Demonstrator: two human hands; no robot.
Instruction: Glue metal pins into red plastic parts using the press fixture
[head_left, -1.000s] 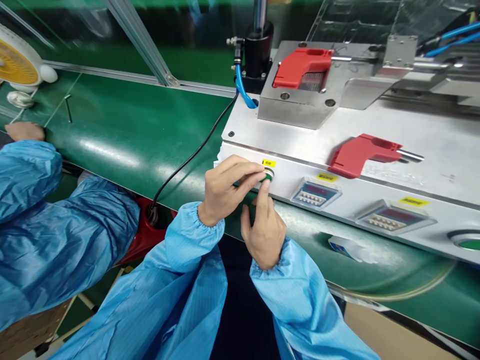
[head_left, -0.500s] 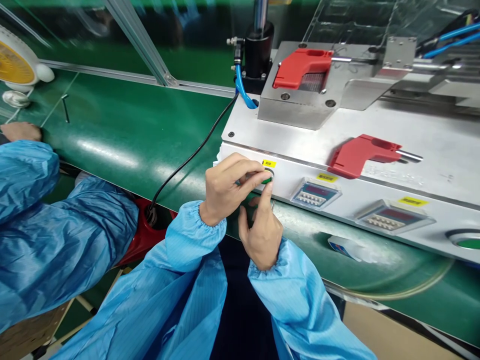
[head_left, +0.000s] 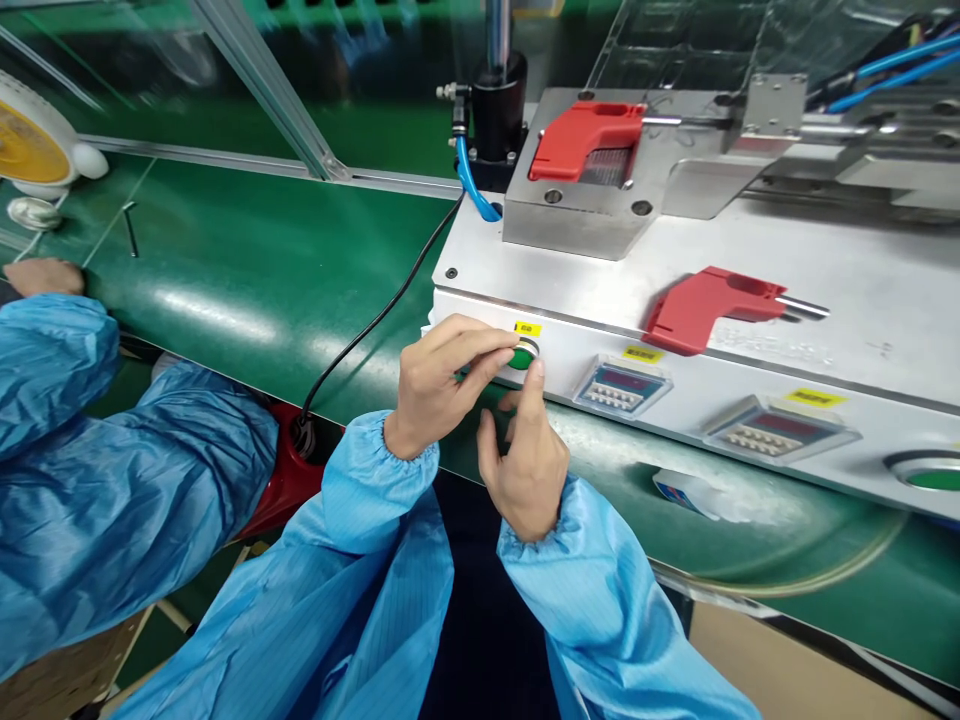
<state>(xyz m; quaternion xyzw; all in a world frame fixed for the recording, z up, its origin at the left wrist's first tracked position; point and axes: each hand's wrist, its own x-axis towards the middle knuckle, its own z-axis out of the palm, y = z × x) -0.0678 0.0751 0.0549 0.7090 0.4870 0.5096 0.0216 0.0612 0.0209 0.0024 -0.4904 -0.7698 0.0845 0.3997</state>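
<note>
My left hand (head_left: pixel 442 378) is at the left rim of a round green push button (head_left: pixel 523 355) on the front of a white machine. Its thumb and forefinger come together in a pinch; whatever lies between them, if anything, is hidden. From below, my right hand (head_left: pixel 527 460) reaches up with the forefinger stretched to the button's lower right edge. The right thumb stands apart, and no object shows in that hand. A small yellow label (head_left: pixel 528 328) sits just above the button.
One red pistol-shaped part (head_left: pixel 589 140) sits in a metal fixture (head_left: pixel 574 228); another red part (head_left: pixel 709 308) lies on the machine top. Right of the button are two counter displays (head_left: pixel 622 386). A black cable (head_left: pixel 379 322) crosses the green bench (head_left: pixel 247 240). A co-worker's sleeve (head_left: pixel 56 355) is at left.
My left fingertips have drawn back leftward from over the green button, so more of its face shows. My right forefinger stays at its lower edge. The view has shifted slightly.
</note>
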